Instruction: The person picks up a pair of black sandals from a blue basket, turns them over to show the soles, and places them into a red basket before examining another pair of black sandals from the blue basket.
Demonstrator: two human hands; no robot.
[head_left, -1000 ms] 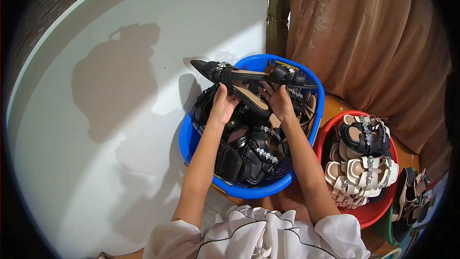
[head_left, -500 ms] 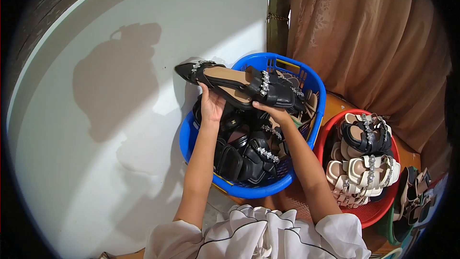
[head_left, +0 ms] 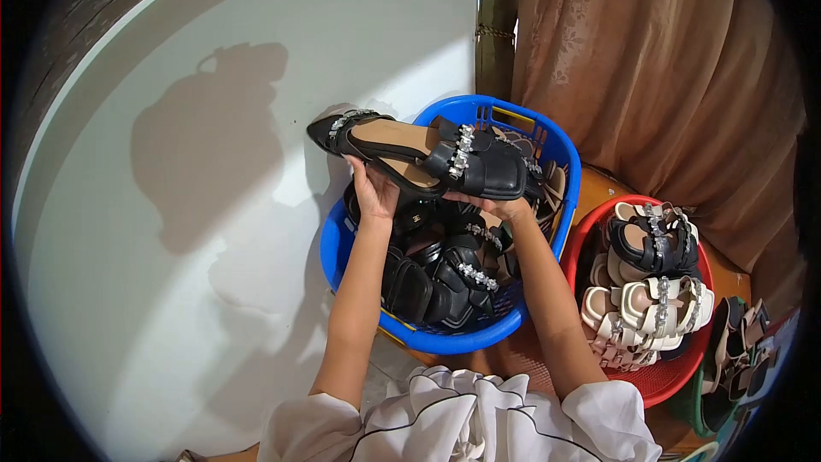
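Above a blue plastic basket (head_left: 453,342), both hands support black embellished sandals (head_left: 393,139), overlapping lengthwise with tan insoles showing. My left hand (head_left: 375,192) is closed under the left part, whose pointed toe extends past it. Beneath the square-toed right part, my right hand (head_left: 496,205) grips from below, its fingers partly hidden by the sandals. Both sandal straps carry clear crystal trim. More black footwear (head_left: 410,287), some with crystal straps, lies heaped in the basket under my hands.
A red basket (head_left: 658,389) on the right holds cream sandals (head_left: 654,308) and a black crystal-strap pair (head_left: 646,239). Beyond it stands a green container (head_left: 708,402) with more footwear. A white wall (head_left: 214,308) rises at the left; a brown curtain (head_left: 658,68) hangs behind.
The held sandals have shifted slightly left and turned, showing more of the right one's top. My right thumb has moved from the near edge to underneath.
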